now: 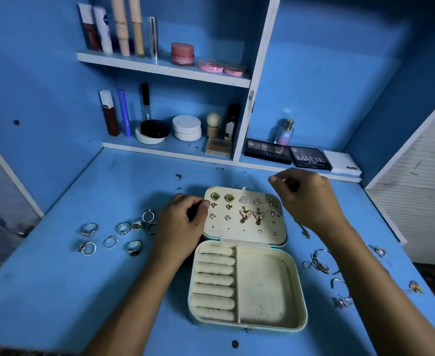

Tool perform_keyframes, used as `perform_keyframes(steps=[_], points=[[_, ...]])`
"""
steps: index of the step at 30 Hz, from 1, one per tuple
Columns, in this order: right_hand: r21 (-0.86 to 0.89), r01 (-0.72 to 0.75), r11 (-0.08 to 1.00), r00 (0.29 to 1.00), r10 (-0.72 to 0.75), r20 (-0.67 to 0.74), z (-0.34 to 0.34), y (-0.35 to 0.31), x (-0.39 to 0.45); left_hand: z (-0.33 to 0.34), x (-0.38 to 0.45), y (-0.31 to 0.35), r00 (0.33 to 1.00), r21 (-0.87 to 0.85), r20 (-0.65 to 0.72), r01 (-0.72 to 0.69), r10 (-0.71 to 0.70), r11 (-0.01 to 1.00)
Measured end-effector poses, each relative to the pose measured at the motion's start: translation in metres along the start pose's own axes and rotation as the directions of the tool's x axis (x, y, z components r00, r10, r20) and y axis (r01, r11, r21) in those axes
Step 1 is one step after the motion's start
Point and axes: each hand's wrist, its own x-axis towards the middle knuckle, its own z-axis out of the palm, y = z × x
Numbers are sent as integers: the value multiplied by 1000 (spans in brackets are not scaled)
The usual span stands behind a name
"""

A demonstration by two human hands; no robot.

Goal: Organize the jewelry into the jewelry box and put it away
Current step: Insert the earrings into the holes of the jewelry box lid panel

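What the right hand (pixel 306 199) pinches is hidden; the left hand's (pixel 183 219) curled fingers (pixel 198 204) grip the lid edge of the open cream jewelry box (pixel 267 286) on the blue tabletop (pixel 108 291). Silver rings (pixel 116 237) lie left, tangled chains (pixel 324 265) right.

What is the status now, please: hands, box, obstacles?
Left hand grips lid edge; right hand pinches something small above lid. Jewelry box open, earrings pinned, ring rolls empty. Rings on table, nothing blocking.
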Motion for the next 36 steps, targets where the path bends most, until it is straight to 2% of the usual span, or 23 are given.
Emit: perform_keyframes(steps=[4, 8, 17, 24, 36], points=[[-29, 174, 984, 979, -170, 111, 15, -20, 30, 0, -1, 1, 999, -24, -29, 12, -13, 1000], [-11, 298, 955, 913, -281, 297, 43, -44, 55, -1, -2, 1, 999, -55, -31, 30, -31, 998], [-4, 392, 920, 740, -312, 595, 94, -83, 83, -1, -1, 3, 998, -44, -58, 22, -24, 999], [-43, 412, 910, 693, -283, 663, 115, -93, 86, 0, -1, 1, 998, -58, -53, 26, -29, 998], [-29, 438, 899, 697, -319, 642, 126, -94, 87, -1, 1, 1, 998, -58, -58, 8, -11, 998]])
